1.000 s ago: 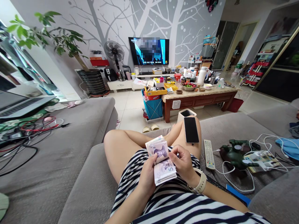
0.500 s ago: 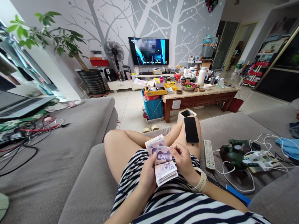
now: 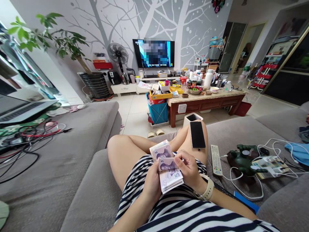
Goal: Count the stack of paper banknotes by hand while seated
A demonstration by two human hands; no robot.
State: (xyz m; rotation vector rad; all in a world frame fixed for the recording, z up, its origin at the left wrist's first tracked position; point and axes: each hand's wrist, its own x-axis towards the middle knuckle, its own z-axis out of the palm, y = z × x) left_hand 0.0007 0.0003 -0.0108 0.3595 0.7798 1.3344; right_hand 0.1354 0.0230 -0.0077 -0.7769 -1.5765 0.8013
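Note:
Over my lap, my left hand [image 3: 152,182] is closed on a folded stack of banknotes [image 3: 171,183], with the thumb pressed on top. The stack bends over my fingers, so one half points away from me and the other toward me; purple notes marked 5 face up. My right hand [image 3: 189,167] pinches the right edge of a single banknote [image 3: 167,164] between thumb and fingers. That note lies across the middle of the stack, its left end by my left thumb. A pale watch is on my right wrist. A dark-screened phone [image 3: 197,134] rests on my right leg.
Right of my leg lie a remote control [image 3: 216,160], a dark green figure-like object [image 3: 245,161] and white cables on the sofa. Tangled cables [image 3: 31,138] and a laptop [image 3: 24,109] lie on the left. Ahead stands a cluttered coffee table [image 3: 205,100] beside a blue bin [image 3: 158,112].
My right hand has drawn the top note's near side down toward me, so the note now lies lower over the stack. My left hand keeps its hold.

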